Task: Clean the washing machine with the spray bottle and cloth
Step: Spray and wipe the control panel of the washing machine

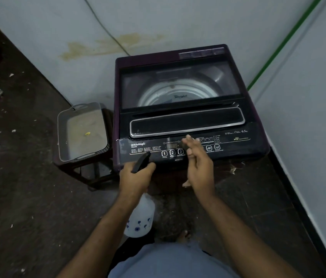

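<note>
A dark purple top-loading washing machine (186,101) stands in the corner with its glass lid closed and the drum visible through it. My left hand (136,177) grips the black trigger head of a white spray bottle (141,217) with blue flower prints, which hangs below the hand in front of the machine's left front edge. My right hand (198,163) hovers over the control panel (178,150) with its fingers straight and holds nothing. No cloth is in view.
A grey tray (82,131) with a yellow scrap in it lies on a dark stool (90,171) left of the machine. White walls close the corner behind and right. A green pipe (282,43) runs along the right wall. The dark floor is littered with white bits.
</note>
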{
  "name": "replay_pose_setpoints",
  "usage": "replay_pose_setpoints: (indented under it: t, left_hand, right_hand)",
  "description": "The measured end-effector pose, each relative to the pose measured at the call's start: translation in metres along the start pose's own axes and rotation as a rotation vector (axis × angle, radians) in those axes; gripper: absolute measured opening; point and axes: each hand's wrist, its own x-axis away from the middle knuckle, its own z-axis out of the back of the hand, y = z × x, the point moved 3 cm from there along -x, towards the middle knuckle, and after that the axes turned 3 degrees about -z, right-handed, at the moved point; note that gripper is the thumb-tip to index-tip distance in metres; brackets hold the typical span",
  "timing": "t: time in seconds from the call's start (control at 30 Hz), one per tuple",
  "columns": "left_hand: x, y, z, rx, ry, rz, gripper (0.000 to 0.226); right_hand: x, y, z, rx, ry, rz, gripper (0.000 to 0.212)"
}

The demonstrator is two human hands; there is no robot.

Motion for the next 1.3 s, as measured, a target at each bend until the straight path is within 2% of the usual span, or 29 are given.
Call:
replay_pose_setpoints:
  t: [0.1,0.3,0.43,0.63,0.8,0.97,1.3]
  left_hand:
    - [-0.002,-0.006,0.0,-0.006,-0.005,0.02,0.031]
    - [-0.006,-0.009,-0.006,0.007,-0.06,0.008,0.019]
    - [-0.006,-0.005,-0.017,-0.009,-0.103,0.016,0.026]
    - [-0.005,0.008,-0.04,-0.093,-0.253,-0.039,0.011]
    - [-0.005,0.015,-0.072,-0.137,-0.272,-0.034,0.037]
    - [0.002,0.023,-0.106,-0.153,-0.367,-0.089,0.012]
    - [0.015,0.028,-0.155,-0.071,-0.378,-0.112,0.011]
  right_hand:
    - [-0.009,0.003,0.004,-0.07,-0.007,-0.073,0.033]
    - [-0.011,0.002,0.001,-0.094,0.008,-0.081,0.031]
    - [-0.012,-0.001,-0.002,-0.077,-0.01,-0.068,0.032]
    - [-0.015,0.002,0.015,-0.117,0.078,-0.092,0.032]
    - [-0.009,0.006,0.044,-0.129,0.176,-0.111,0.032]
    - [-0.001,0.018,0.07,-0.143,0.259,-0.16,0.031]
    - [0.007,0.013,0.107,-0.159,0.313,-0.202,0.031]
